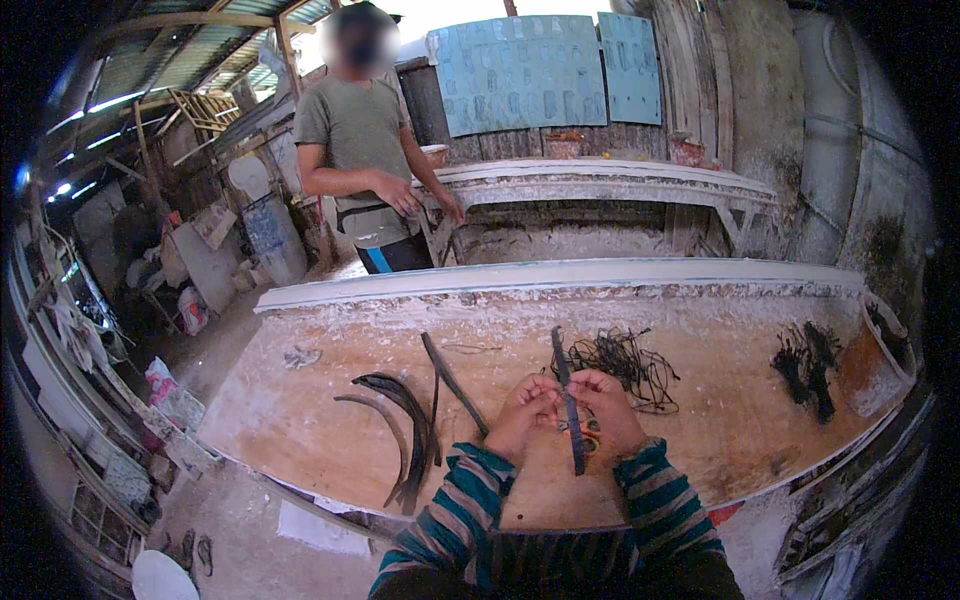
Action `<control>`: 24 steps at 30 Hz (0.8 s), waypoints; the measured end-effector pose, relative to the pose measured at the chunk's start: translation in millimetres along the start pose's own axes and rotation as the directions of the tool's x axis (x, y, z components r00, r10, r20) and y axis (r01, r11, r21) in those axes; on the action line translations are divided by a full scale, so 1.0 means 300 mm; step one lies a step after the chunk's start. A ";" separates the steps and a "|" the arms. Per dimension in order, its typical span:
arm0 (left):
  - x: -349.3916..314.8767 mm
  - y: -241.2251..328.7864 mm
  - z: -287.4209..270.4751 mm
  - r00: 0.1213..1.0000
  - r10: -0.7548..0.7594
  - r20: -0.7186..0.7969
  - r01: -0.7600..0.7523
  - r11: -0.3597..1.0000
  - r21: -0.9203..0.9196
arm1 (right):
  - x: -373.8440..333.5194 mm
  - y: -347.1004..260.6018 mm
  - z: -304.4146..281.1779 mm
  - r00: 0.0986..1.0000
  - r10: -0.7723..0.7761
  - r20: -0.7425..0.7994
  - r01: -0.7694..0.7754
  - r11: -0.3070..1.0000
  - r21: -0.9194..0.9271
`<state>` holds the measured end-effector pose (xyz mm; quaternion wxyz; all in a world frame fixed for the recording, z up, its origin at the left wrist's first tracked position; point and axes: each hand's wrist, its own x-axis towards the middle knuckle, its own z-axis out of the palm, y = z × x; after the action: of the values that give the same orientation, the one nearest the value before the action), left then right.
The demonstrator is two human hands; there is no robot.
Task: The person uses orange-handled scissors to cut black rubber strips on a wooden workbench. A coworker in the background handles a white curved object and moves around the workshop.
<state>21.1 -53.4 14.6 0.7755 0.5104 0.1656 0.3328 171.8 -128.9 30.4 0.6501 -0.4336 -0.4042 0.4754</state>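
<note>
The person's 2 forearms (450, 515), in teal-and-grey striped sleeves, come up from the lower edge and angle inward, so that the hands nearly meet over the worktop (300, 420). The right hand (612, 410) is bent toward the left, its thumb and fingers narrowed in a pinch on the upper half of a dark strip (571, 408). The left hand (526, 415) faces it from just beside the strip, fingers curled and tips drawn together; whether they grip it cannot be told. The strip stands nearly lengthwise between the 2 hands, its top leaning slightly left and its lower end hanging past the fingers. Orange-handled scissors (592, 427) show partly behind it, beside the right hand. Beyond that hand lies a tangle of dark cords (625, 365); well to the left lie curved dark strips (412, 425).
</note>
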 end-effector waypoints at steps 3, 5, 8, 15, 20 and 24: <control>0.001 0.008 0.001 0.996 0.040 -0.083 -0.039 0.999 0.008 | 0.005 0.024 0.004 0.997 -0.068 0.019 0.070 0.985 -0.159; 0.006 0.001 -0.012 0.995 0.050 -0.086 -0.049 0.999 0.016 | 0.006 0.033 -0.001 0.997 -0.050 0.050 0.059 0.979 -0.194; 0.008 -0.007 -0.030 0.998 0.043 -0.053 -0.043 0.999 -0.004 | 0.008 0.039 0.003 0.994 -0.072 0.078 0.086 0.977 -0.196; 0.013 -0.004 -0.039 1.000 0.000 -0.016 0.000 1.000 -0.007 | 0.005 0.041 0.014 0.991 -0.115 0.073 0.125 0.981 -0.150; 0.005 0.008 -0.011 0.999 0.013 -0.042 -0.012 1.000 0.010 | 0.007 0.044 0.014 0.990 -0.124 0.066 0.134 0.974 -0.183; 0.009 -0.009 -0.020 0.996 0.053 -0.071 -0.055 0.998 -0.027 | -0.018 -0.009 0.046 0.999 0.007 0.050 0.004 0.976 -0.220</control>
<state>20.3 -48.0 9.8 0.7671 0.4915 0.1742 0.3738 158.5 -132.1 36.5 0.5873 -0.4911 -0.4702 0.4391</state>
